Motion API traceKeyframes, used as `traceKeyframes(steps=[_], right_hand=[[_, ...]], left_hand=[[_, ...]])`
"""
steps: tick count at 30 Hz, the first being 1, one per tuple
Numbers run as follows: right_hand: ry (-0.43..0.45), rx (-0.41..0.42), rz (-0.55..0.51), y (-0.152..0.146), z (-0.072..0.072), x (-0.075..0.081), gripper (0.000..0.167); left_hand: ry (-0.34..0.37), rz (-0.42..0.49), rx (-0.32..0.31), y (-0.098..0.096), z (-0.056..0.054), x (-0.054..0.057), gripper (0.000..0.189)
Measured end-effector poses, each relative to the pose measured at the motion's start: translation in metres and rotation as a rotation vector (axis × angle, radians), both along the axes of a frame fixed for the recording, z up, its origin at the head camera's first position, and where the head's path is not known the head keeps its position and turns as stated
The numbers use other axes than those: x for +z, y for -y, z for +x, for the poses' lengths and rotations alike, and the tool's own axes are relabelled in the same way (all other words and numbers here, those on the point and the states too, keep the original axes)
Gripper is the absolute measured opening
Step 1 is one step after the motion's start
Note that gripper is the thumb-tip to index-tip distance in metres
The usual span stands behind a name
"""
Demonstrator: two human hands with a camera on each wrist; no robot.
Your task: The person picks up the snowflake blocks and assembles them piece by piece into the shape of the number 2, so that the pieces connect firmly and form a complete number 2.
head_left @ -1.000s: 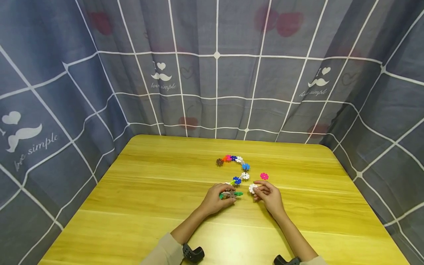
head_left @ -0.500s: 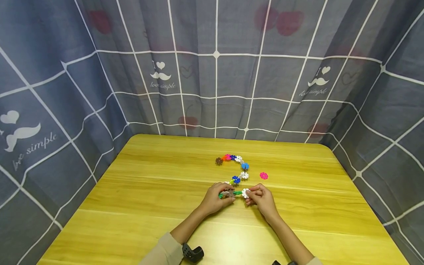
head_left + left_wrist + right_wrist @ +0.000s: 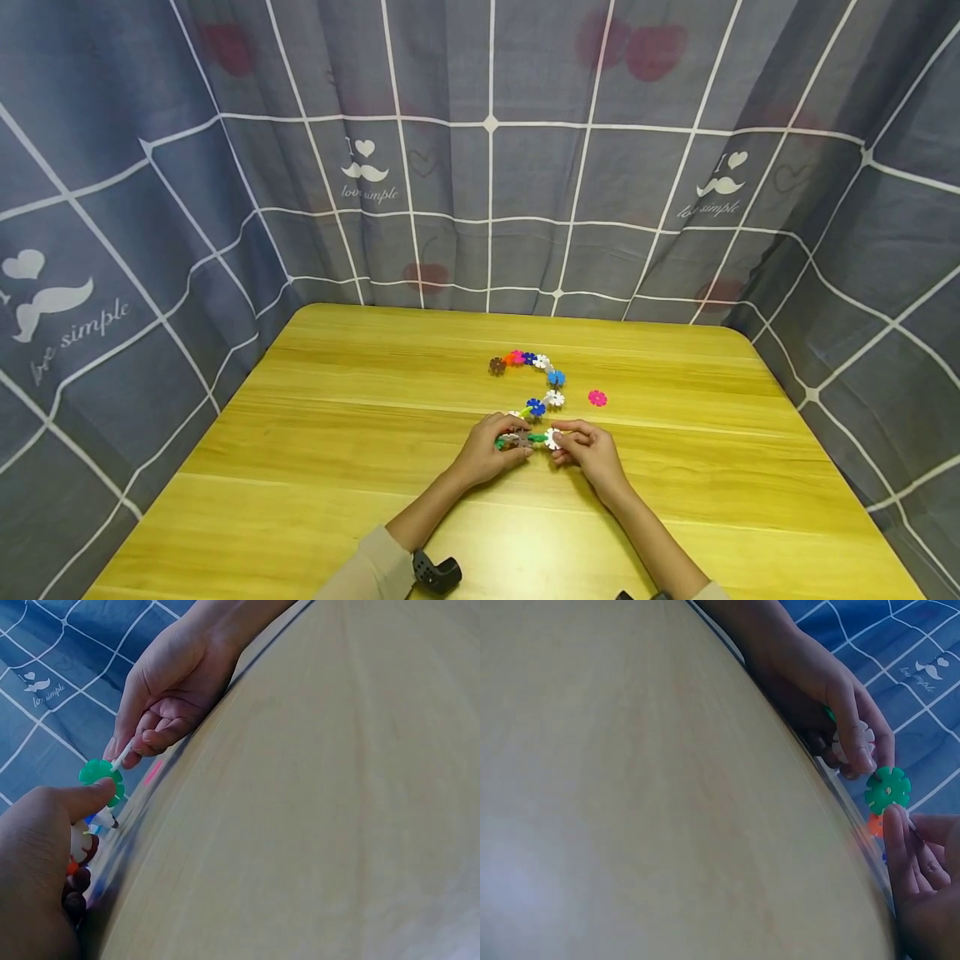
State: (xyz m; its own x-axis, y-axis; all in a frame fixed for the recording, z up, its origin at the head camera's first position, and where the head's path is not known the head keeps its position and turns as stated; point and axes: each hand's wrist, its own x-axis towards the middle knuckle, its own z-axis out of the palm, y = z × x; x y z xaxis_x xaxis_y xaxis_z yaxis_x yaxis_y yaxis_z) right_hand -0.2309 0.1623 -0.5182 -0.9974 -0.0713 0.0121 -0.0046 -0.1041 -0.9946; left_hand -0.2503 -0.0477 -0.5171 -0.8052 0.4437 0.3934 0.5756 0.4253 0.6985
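Observation:
Several flower-shaped plastic discs are joined edge to edge in a curved, many-coloured chain point(image 3: 556, 378) on the table. My left hand point(image 3: 482, 452) grips the near end of this chain, around a grey-brown disc point(image 3: 521, 439); its fingers hide part of the discs there. A green disc point(image 3: 96, 771) sticks out to the right of that hand. Between thumb and fingers my right hand point(image 3: 595, 457) pinches a white disc point(image 3: 552, 439), its edge set against the green disc and crossing it at an angle in both wrist views.
A loose pink disc point(image 3: 597, 398) lies flat beyond the right hand. The chain's far end is a brown disc point(image 3: 497, 366). A wood-grain table point(image 3: 360, 400) carries everything, with a grey-blue checked curtain point(image 3: 450, 167) around its back and sides.
My right hand has moved left with the white disc, bringing it from a gap away up against the green disc. The left hand has stayed in place on the chain.

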Motion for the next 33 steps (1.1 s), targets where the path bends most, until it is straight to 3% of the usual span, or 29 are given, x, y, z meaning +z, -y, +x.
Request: traceKeyframes(steps=[11,15,18,20,24,26,28,33], right_hand=[[0.032,0.037,-0.019,0.004,-0.002,0.003,0.03],[-0.001,0.035,0.022,0.003,-0.005,0.001,0.028],[-0.102,-0.007,0.141,0.0,-0.008,-0.003,0.029],[-0.189,-0.078,0.231,-0.005,-0.012,-0.005,0.029],[-0.331,-0.334,0.439,-0.022,-0.022,-0.009,0.02],[-0.358,-0.46,0.539,-0.031,-0.028,-0.01,0.014],[-0.358,-0.532,0.648,-0.04,-0.033,-0.01,0.016],[-0.332,-0.485,0.904,-0.053,-0.041,-0.011,0.039]], left_hand=[[0.002,-0.011,-0.017,0.0,-0.001,0.0,0.03],[0.018,-0.003,-0.011,0.0,-0.001,-0.001,0.031],[0.023,0.013,-0.006,0.0,-0.001,-0.001,0.031],[0.024,0.02,-0.003,0.0,-0.002,-0.001,0.031],[0.023,0.003,-0.002,0.0,-0.001,-0.001,0.032],[0.022,-0.013,-0.006,0.001,-0.001,-0.001,0.032],[0.022,-0.028,-0.012,0.001,-0.001,0.0,0.032],[0.027,-0.047,-0.019,0.0,0.0,0.0,0.031]])
